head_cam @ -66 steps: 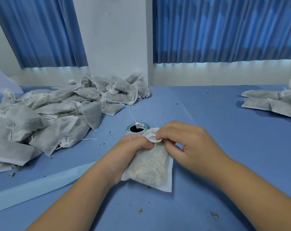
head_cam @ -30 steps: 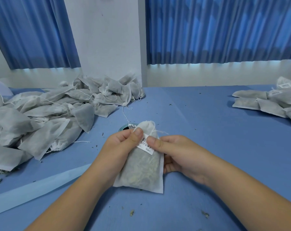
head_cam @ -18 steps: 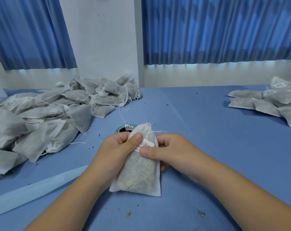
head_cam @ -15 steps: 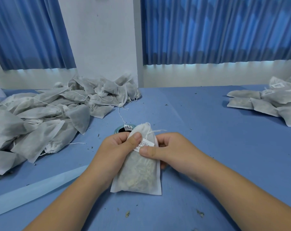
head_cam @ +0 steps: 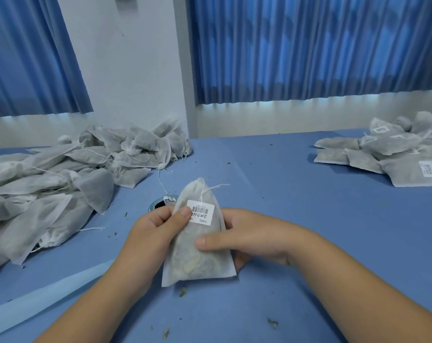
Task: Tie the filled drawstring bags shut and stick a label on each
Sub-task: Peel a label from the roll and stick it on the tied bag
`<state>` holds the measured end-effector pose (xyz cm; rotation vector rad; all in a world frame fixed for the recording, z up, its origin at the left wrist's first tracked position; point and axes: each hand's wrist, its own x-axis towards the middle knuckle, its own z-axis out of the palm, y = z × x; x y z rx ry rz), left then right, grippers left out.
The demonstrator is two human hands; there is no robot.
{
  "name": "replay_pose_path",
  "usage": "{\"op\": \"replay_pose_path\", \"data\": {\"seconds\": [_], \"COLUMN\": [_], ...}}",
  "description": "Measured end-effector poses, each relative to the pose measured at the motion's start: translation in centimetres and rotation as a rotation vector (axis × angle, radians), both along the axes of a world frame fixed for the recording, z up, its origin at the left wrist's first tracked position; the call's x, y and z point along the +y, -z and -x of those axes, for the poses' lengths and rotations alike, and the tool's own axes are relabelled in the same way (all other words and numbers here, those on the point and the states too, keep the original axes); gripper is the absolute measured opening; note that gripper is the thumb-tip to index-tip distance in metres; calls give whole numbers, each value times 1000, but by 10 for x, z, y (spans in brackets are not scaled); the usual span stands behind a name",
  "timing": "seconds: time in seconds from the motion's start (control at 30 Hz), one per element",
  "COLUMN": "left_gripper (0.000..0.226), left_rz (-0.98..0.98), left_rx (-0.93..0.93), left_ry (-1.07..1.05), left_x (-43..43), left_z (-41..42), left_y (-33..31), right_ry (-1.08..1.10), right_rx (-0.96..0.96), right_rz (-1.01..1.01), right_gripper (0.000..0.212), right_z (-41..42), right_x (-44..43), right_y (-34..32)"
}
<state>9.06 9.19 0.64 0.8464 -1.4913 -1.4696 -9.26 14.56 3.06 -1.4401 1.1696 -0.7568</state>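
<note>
Label (head_cam: 200, 212) is on the bag (head_cam: 201, 264), upper front just under the cinched neck: white sticker, barcode on top, two lines of small print below, too small to read. Bag is centre, in both my hands, tilted, its bottom edge low over the table (head_cam: 296, 219); contact unclear. Left hand (head_cam: 155, 231) grips the bag's left side, thumb pressed on the label's left end. Right hand (head_cam: 249, 240) holds the right side, thumb flat across the front, fingers curled behind. String ends poke out right of the neck. Label roll (head_cam: 160, 203) sits just behind my left hand. Unlabelled pile (head_cam: 61, 181) far left, labelled stack (head_cam: 395, 157) far right with barcodes showing, both well apart from the bag. Open blue table between and to the right. Leaf crumbs near the front edge.
</note>
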Motion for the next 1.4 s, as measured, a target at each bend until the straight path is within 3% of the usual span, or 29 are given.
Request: {"op": "replay_pose_path", "data": {"seconds": [0.1, 0.37, 0.5, 0.57, 0.7, 0.8, 1.0, 1.2, 1.4], "left_gripper": [40, 27, 21, 15, 12, 14, 17, 15, 19], "left_rz": [-3, -86, -98, -107, -128, -134, -139, -140, -179], "left_rx": [17, 86, 6, 0, 36, 49, 14, -18, 66], "left_ry": [-7, 34, -24, -20, 14, 47, 46, 75, 113], "left_x": [-5, -30, -32, -30, -25, -22, -18, -14, -15], "left_z": [13, 80, 115, 129, 151, 162, 167, 160, 156], "left_y": [-4, -39, -41, -40, -39, -38, -28, -21, -26], "right_ry": [45, 559, 732, 825, 1050, 1251, 1255, 1372, 1497], "right_rx": [-17, -167, -278, -441, -977, -1140, -1207, -1211, -1020], "right_rz": [-11, 117, 71, 110, 330, 258, 85, 197, 313], "right_gripper": [33, 21, 13, 6, 10, 6, 8, 23, 39], "right_z": [12, 63, 100, 118, 159, 179, 181, 195, 202], "right_x": [-1, -7, -9, -11, -12, -12, -17, -19, -17], "right_y": [-2, -15, -13, -12, -7, 3, 11, 17, 21]}}
